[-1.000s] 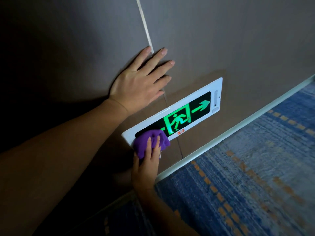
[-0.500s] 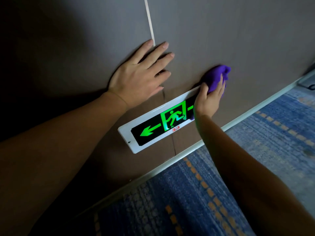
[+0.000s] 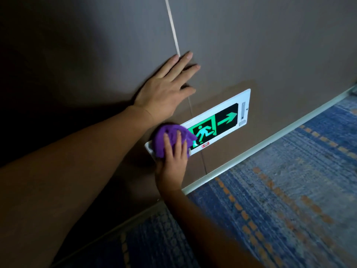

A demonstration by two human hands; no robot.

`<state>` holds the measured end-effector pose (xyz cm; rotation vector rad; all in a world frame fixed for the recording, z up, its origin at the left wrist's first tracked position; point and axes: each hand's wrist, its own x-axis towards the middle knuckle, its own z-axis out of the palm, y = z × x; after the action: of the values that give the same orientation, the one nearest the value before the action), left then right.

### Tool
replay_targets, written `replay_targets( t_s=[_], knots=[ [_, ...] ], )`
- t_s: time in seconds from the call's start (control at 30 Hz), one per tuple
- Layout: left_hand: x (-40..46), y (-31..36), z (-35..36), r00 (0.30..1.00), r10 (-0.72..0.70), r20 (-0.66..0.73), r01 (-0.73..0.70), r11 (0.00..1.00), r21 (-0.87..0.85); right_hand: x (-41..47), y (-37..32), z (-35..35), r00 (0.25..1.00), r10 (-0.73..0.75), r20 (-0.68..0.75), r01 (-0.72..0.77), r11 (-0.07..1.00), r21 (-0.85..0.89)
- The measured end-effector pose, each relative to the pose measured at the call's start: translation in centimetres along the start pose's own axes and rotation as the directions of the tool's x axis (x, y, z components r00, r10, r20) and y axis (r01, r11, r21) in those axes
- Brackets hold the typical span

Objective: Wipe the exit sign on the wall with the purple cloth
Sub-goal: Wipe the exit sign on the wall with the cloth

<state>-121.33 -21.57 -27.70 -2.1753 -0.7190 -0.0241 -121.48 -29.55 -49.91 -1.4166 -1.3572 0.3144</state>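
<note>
A white-framed exit sign (image 3: 228, 118) with a glowing green running figure and arrow sits low on the brown wall, tilted in view. My right hand (image 3: 172, 161) presses a bunched purple cloth (image 3: 170, 137) against the sign's left end, hiding the left arrow. My left hand (image 3: 168, 89) lies flat on the wall just above the sign, fingers spread, holding nothing.
A pale vertical seam strip (image 3: 173, 31) runs up the wall panel by my left fingertips. A light skirting strip (image 3: 270, 146) edges the wall's foot, meeting blue carpet (image 3: 280, 200) with orange dashes. The left side lies in deep shadow.
My right hand has swept the cloth from the sign's upper right end back to its left end. My left hand stays flat on the wall.
</note>
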Motion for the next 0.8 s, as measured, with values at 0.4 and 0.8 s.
replay_targets(
  t_s=[0.4, 0.8],
  knots=[
    [-8.6, 3.6, -6.9, 0.766, -0.639, 0.073, 0.585, 0.645, -0.493, -1.2, -4.1, -10.5, 0.828, 0.35, 0.438, -0.525, 0.759, 0.386],
    [-14.2, 12.6, -12.6, 0.523, -0.406, 0.75, 0.476, -0.59, -0.652, 0.2, -7.8, -24.8, 0.758, 0.145, 0.635, -0.637, 0.373, 0.675]
  ],
)
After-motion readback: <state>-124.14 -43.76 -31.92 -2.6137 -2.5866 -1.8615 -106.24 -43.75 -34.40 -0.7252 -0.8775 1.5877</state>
